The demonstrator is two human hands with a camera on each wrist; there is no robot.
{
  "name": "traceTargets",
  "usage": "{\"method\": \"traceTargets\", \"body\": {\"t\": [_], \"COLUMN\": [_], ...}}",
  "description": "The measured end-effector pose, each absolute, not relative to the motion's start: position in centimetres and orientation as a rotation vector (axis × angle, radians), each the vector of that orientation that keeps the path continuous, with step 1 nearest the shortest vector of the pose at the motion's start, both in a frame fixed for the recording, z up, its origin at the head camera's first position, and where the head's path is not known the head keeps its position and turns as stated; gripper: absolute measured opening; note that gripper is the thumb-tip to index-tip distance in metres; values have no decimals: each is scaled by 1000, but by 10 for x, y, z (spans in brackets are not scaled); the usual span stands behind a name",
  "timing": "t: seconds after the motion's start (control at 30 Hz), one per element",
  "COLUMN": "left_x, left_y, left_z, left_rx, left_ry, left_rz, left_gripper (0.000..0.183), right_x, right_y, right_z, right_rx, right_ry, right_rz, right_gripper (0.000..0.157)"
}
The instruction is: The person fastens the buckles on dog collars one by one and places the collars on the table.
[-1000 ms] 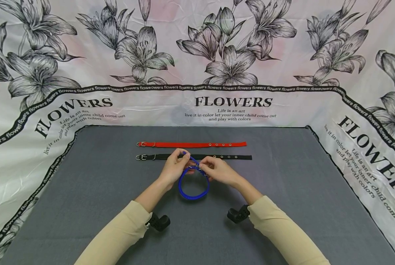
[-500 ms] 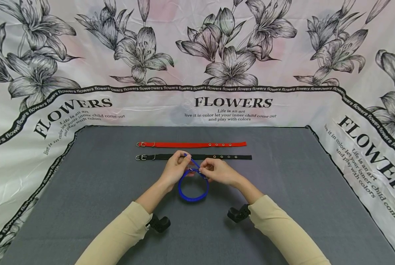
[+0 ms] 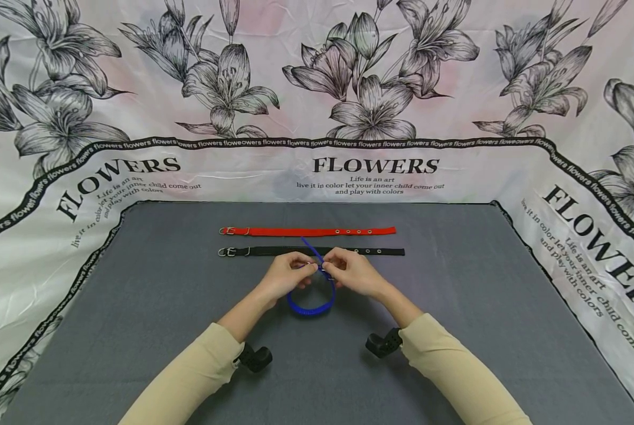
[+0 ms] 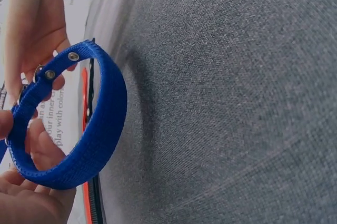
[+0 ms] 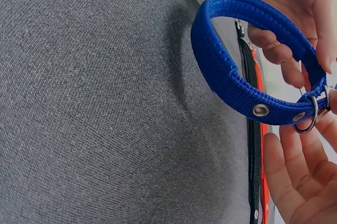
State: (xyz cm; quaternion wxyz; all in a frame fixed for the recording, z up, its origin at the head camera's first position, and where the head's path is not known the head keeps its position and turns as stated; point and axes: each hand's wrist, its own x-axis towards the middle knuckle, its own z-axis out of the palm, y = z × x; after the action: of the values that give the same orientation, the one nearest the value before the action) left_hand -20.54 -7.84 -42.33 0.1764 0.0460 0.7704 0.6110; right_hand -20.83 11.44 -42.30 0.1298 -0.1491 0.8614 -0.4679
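Note:
A blue buckle collar (image 3: 310, 311), bent into a loop, is held up over the table between both hands. In the head view my left hand (image 3: 287, 275) pinches it from the left beside the buckle, and my right hand (image 3: 356, 273) pinches it from the right. The strap's free end (image 3: 310, 247) points up and leftward past the fingers. The right wrist view shows a metal D-ring (image 5: 314, 113) and an eyelet (image 5: 260, 110) on the band. Fingers partly hide the buckle. From the left wrist, the padded band (image 4: 113, 113) hangs below the fingertips.
Behind the hands, a black collar (image 3: 383, 252) lies flat and straight, partly covered by the fingers. Farther back a red collar (image 3: 296, 232) lies parallel to it, its buckle leftward. Grey cloth (image 3: 136, 319) covers the table, with a flower-printed curtain (image 3: 232, 165) along the back and sides.
My left hand has let go of the strap's tip and moved down and right to the collar near the buckle. The tip now stands free. My right hand has barely moved.

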Motion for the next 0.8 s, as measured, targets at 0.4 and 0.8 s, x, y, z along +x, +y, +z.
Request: {"method": "traceTargets", "body": {"t": [0.4, 0.8], "left_x": [-207, -209], "left_y": [-72, -71], "left_z": [-424, -427], "left_rx": [158, 82], "left_ry": [2253, 2249], "left_rz": [1694, 1729], "left_gripper": [16, 17], "right_x": [-215, -214], "right_y": [116, 115], "right_z": [-420, -419], "right_rx": [-448, -354], "right_ry": [2511, 2546], "right_rz": [-1374, -1423], "right_gripper": [17, 19]}}
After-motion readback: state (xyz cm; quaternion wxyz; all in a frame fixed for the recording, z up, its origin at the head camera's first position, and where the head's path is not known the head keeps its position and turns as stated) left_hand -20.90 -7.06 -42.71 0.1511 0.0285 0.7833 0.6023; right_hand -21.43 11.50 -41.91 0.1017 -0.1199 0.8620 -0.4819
